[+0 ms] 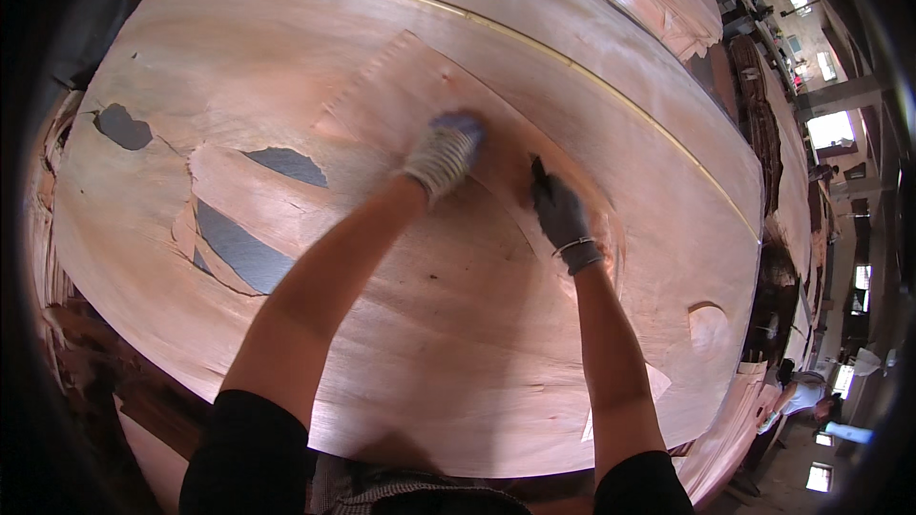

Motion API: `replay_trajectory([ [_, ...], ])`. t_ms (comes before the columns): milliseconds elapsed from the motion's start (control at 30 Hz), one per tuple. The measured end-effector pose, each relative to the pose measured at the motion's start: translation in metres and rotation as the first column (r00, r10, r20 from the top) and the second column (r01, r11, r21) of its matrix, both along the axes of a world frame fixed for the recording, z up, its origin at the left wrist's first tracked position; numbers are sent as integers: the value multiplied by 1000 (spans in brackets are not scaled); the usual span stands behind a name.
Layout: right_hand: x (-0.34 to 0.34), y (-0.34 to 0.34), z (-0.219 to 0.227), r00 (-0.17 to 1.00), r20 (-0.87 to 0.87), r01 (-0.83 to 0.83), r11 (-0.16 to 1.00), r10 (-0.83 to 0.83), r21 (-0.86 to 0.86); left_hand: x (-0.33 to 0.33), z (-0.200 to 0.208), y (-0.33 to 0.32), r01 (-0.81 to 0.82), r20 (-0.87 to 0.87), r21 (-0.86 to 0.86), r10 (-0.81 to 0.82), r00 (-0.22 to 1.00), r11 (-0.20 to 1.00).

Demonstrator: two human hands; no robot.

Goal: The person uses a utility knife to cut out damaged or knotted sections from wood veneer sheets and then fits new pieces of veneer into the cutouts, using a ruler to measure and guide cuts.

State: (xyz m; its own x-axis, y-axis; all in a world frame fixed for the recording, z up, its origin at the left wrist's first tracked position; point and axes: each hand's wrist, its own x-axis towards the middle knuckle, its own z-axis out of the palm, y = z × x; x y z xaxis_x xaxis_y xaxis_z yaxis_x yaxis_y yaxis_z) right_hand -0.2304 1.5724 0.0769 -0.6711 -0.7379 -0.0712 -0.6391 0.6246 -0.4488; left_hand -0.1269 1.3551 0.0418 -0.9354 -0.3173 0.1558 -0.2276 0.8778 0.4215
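A large pinkish wood veneer sheet (429, 362) lies before me, with a loose veneer strip (401, 86) on its upper middle. My left hand (445, 151), in a white knitted glove with bluish fingers, rests on the strip; motion blurs its fingers. To its right, my right hand (563, 215) wears a grey glove and is closed on a small dark hand tool (538, 170), perhaps a knife, its tip pointing away from me near the strip's lower right end. Most of the tool is hidden in the fingers.
Ragged holes, one a large hole (239, 248), show a grey surface at left. A thin bamboo strip (458, 10) crosses the far part of the sheet. A small veneer patch (708, 326) lies at right. Veneer stacks (763, 133) and another person (801, 396) are farther right.
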Motion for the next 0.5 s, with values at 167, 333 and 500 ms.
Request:
replay_trajectory([
  [167,4,-17,-19,1000,-19,-2,1000,1,-13,30,-37,-84,-346,-282,-235,276,919,908],
  [333,13,-160,1,959,-130,-225,954,253,200,20,-16,-73,-357,-270,-142,311,911,923],
  [500,24,-177,-15,976,-35,-202,961,213,191,24,-15,-72,-298,-282,-231,230,931,926],
])
